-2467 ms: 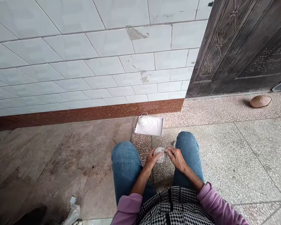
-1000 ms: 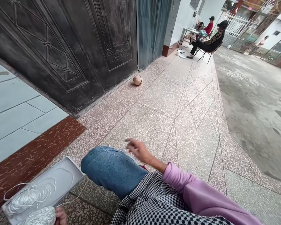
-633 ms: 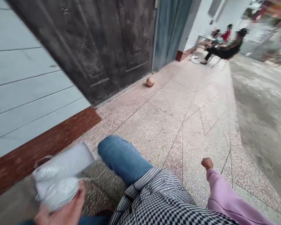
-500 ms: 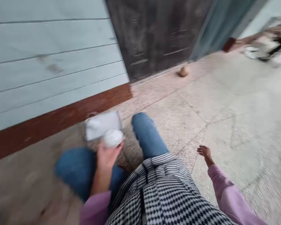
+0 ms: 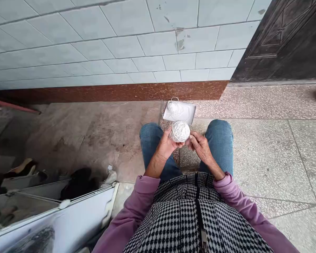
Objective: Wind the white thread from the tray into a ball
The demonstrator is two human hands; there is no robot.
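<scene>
A round ball of white string sits in my left hand, whose fingers curl around its left side and underside. My right hand is closed at the ball's right edge, thumb and fingers pinched together on what looks like the string's loose strand. Beyond the ball, a shallow white box lies on the floor. Inside its left part is a smaller heap of white string, with a loop rising over the far rim.
A tiled wall with a brown skirting runs across the front. A dark door stands at the right. On my left is a white rack with shoes in it. My knees flank the ball.
My view has swung left and steadied. My right hand has come from far out at the right, fingers spread, to the string ball. My left hand still holds the ball.
</scene>
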